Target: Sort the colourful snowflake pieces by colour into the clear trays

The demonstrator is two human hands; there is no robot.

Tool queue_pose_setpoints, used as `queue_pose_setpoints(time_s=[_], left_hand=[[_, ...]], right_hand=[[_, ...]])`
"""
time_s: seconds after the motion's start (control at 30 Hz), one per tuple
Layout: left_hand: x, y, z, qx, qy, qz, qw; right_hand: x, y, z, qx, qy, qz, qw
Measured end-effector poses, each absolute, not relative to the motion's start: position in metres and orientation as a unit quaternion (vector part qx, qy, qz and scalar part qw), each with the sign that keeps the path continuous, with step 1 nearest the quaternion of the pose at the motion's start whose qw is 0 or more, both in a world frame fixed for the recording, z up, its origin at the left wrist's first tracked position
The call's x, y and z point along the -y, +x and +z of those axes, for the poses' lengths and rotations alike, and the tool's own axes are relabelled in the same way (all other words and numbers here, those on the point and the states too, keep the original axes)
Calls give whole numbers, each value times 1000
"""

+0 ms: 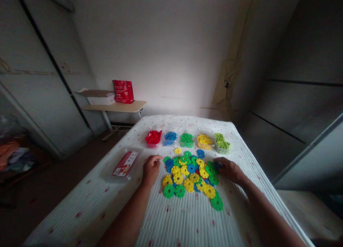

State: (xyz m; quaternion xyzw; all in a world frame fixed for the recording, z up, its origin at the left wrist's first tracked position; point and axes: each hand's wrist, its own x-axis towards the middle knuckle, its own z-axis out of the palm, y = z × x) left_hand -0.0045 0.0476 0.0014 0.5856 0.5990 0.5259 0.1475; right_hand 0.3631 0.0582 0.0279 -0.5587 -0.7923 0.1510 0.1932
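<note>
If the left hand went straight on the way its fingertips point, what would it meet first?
Probably the green notched disc at the left edge of the pile, just beyond the left hand; height and depth are unclear here.

my two bare hands point(151, 170), five clear plastic tubs point(152, 146), one labelled clear plastic container point(125, 163), one red bag point(123, 92); overlapping yellow, green and blue notched plastic discs point(178, 178) defy counting.
</note>
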Motion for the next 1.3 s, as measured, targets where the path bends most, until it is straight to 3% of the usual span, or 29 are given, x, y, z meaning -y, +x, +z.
queue_pose_setpoints(time_s=[0.5,0.93,1.3], left_hand=[[-49,-5,-2,-593,595,526,132],[-42,11,4,-590,744,303,82],[-44,11,2,-606,734,296,81]], right_hand=[[-57,364,28,796,-542,158,218],[-57,362,28,785,-556,161,222],[-56,359,30,777,-566,157,228]])
